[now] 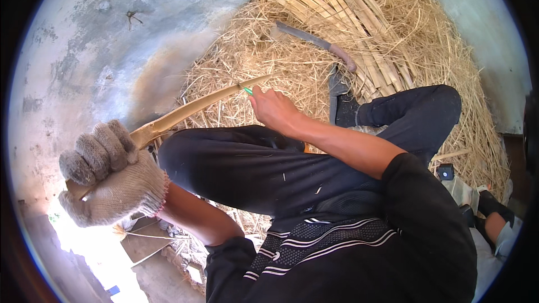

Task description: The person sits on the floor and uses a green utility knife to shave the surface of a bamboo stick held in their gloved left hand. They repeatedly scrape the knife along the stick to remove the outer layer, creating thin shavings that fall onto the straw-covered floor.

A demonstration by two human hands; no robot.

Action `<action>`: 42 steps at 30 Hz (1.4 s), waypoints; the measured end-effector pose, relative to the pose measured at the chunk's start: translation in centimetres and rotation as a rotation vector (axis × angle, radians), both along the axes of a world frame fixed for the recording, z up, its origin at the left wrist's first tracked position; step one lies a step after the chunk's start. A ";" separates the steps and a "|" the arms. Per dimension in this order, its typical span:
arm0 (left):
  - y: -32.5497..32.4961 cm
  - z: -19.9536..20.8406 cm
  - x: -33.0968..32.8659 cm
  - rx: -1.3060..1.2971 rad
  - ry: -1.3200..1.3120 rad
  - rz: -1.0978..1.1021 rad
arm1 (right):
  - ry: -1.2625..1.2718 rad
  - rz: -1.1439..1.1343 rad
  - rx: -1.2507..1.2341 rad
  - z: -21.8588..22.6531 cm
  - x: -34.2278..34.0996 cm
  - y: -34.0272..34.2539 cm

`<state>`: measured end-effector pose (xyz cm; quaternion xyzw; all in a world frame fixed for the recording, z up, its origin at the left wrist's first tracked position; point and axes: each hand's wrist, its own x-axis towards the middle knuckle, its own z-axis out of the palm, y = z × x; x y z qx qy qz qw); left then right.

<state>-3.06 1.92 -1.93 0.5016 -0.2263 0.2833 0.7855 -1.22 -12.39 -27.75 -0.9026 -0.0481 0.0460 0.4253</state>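
My left hand (106, 168), in a grey knitted work glove, is closed round the near end of a long, pale bamboo strip (196, 104). The strip slants up over my knee toward the shavings, narrowing at its far end. My bare right hand (274, 110) pinches a small green-handled tool (247, 90) whose dark tip touches or nearly touches the strip close to that end. Most of the tool is hidden in my fingers, so its exact kind is unclear. Beyond my right hand lies a long-bladed knife (306, 36) with a brown handle.
Dry shavings (292, 67) cover the floor around my bent legs (224, 163). A bundle of split bamboo strips (359, 17) lies at the far right. A stained pale wall (112, 39) rises at left. Part of another person (497, 227) shows at lower right, near a small black box (446, 171).
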 end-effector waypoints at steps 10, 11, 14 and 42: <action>2.2 -0.2 -0.4 0.005 -0.017 -0.244 | 0.014 -0.003 -0.095 -1.9 0.5 -0.1; 2.4 0.2 -0.3 0.043 -0.035 -0.244 | 0.008 0.013 -0.102 -1.9 0.6 0.0; 1.8 0.1 0.3 0.036 -0.053 -0.351 | 0.009 -0.080 -0.180 -8.2 1.8 -2.8; 3.2 -0.6 0.2 0.184 -0.046 -0.302 | -0.035 -0.035 -0.112 -2.6 1.2 -1.9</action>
